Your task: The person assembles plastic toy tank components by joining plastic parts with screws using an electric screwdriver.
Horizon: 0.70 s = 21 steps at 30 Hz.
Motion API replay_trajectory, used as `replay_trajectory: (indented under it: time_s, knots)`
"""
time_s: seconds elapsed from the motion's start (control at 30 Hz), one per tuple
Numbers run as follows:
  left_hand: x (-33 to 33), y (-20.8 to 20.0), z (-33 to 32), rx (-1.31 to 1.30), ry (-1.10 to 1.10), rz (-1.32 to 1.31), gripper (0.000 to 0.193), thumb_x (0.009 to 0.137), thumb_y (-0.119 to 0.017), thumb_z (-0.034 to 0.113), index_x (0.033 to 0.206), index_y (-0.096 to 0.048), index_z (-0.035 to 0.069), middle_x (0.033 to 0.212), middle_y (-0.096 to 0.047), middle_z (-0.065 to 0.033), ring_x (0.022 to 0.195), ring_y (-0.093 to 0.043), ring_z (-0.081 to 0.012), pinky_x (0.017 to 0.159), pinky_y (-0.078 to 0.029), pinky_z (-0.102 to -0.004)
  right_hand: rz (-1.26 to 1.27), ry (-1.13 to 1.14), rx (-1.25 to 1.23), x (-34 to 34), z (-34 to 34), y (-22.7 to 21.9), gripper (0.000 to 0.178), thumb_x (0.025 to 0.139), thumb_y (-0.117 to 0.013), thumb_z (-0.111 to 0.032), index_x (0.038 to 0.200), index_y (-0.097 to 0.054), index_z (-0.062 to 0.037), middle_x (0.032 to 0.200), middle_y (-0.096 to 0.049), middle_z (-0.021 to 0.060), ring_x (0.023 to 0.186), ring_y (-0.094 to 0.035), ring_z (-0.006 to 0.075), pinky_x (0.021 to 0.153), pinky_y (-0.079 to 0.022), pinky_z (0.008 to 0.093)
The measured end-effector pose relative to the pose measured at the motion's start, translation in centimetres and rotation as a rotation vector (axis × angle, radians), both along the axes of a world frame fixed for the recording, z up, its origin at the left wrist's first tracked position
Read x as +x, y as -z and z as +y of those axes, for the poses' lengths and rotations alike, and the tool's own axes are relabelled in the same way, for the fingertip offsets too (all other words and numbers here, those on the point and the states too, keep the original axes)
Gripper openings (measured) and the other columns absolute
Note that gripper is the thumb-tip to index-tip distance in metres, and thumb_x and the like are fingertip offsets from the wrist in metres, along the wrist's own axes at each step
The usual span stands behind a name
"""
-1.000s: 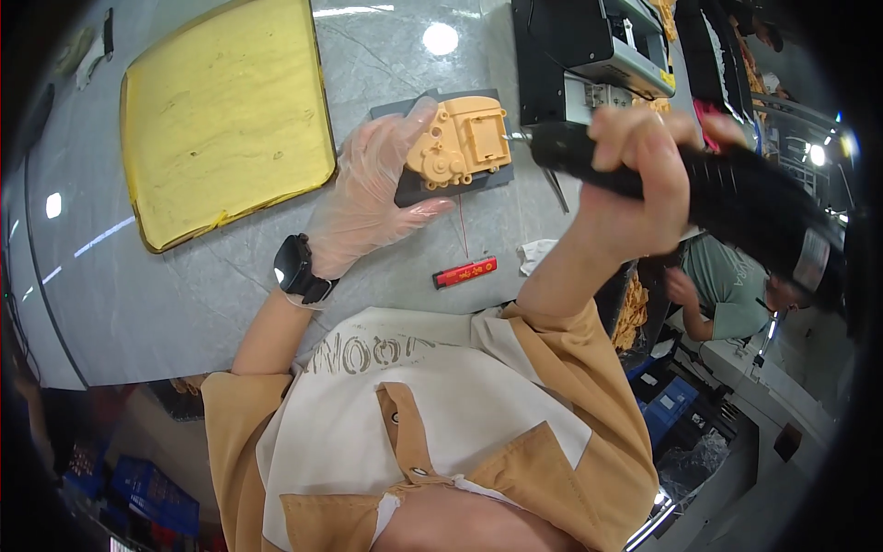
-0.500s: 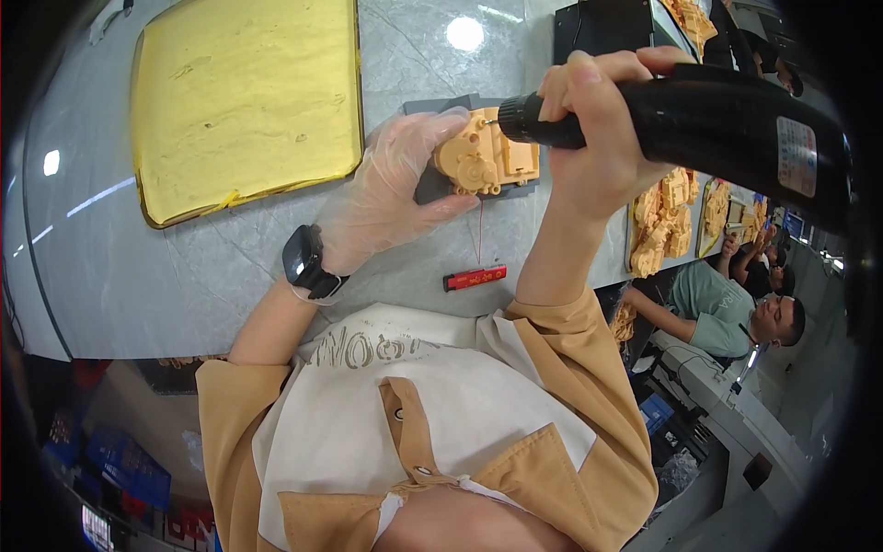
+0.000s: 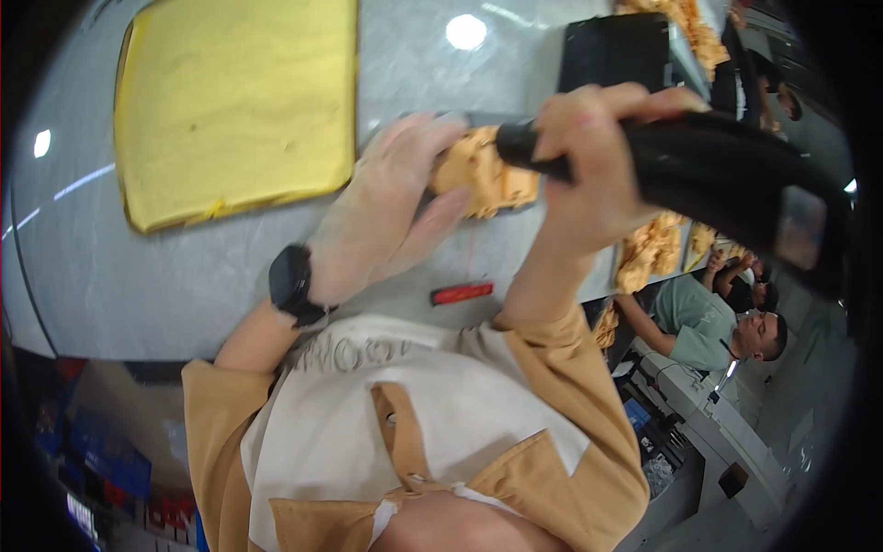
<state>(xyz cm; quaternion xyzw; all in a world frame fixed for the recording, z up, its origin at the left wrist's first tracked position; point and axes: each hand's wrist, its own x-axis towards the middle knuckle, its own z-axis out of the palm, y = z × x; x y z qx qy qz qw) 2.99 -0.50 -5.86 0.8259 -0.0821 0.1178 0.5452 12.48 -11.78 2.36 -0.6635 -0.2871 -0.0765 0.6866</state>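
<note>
My left hand (image 3: 382, 198), in a clear glove, holds the left side of an orange moulded housing (image 3: 492, 175) between thumb and fingers. The housing rests on a dark grey block that shows only in part. My bare right hand (image 3: 593, 175) is wrapped round a black electric screwdriver (image 3: 699, 161). Its nose points left and lies over the upper right of the housing. Blur hides the bit's tip, so whether it touches cannot be made out. Nearer to me lies a small flat red object (image 3: 462, 293) with a thin red line running up toward the housing.
A yellow-lined tray (image 3: 239, 120) sits on the grey marbled table (image 3: 166, 294) at the left. A black box (image 3: 616, 60) stands at the far right. More orange parts (image 3: 648, 253) lie past my right forearm. A co-worker in a green shirt (image 3: 690, 317) is at the right.
The view has shifted and blurred slightly, so the housing and both hands appear a little lower. My grips on the housing and the screwdriver look the same.
</note>
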Motion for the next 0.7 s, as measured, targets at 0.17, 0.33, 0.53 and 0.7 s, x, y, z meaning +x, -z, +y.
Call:
replay_trajectory:
  time_s: [0.17, 0.33, 0.53, 0.7]
  knots:
    - [2.6, -1.9, -0.6, 0.176, 0.057, 0.365, 0.054, 0.078, -0.056, 0.011, 0.126, -0.034, -0.001, 0.112, -0.047, -0.0239, 0.109, -0.043, -0.0387, 0.091, -0.036, -0.0448, 0.048, -0.033, -0.052, 1.1, -1.8, 3.6, 0.038, 0.069, -0.06, 0.011, 0.095, -0.037, -0.0051, 0.068, -0.052, 0.0038, 0.056, -0.05, 0.0104, 0.056, -0.046, 0.0259]
    - [2.0, -1.3, -1.8, -0.012, 0.099, 0.239, 0.055, 0.08, -0.054, 0.009, 0.128, -0.031, -0.003, 0.098, -0.053, -0.0196, 0.089, -0.054, -0.0313, 0.079, -0.043, -0.0382, 0.398, -0.026, 0.096, -0.4, -1.7, 1.2, 0.029, 0.071, -0.061, 0.009, 0.09, -0.043, -0.0037, 0.071, -0.053, 0.0033, 0.059, -0.05, 0.0076, 0.055, -0.043, 0.023]
    - [2.4, -2.0, -2.2, -0.606, 0.048, 0.6, 0.06, 0.075, -0.063, 0.009, 0.127, -0.034, -0.003, 0.102, -0.057, -0.0097, 0.086, -0.059, -0.0158, 0.07, -0.048, -0.0229, -0.134, -0.071, 0.527, -3.4, -7.9, -3.6, 0.043, 0.072, -0.059, 0.003, 0.106, -0.034, -0.008, 0.064, -0.047, 0.003, 0.054, -0.051, 0.0131, 0.056, -0.044, 0.0299]
    - [-6.1, -8.3, 2.1, -0.933, -0.289, 0.136, 0.066, 0.073, -0.062, 0.017, 0.13, -0.033, 0.001, 0.112, -0.052, -0.0121, 0.093, -0.058, -0.0209, 0.075, -0.052, -0.0275, -0.1, 0.298, 0.502, -3.7, -12.9, -3.0, 0.043, 0.073, -0.048, -0.001, 0.113, -0.033, -0.0039, 0.06, -0.041, 0.0037, 0.047, -0.043, 0.0142, 0.055, -0.041, 0.0305]
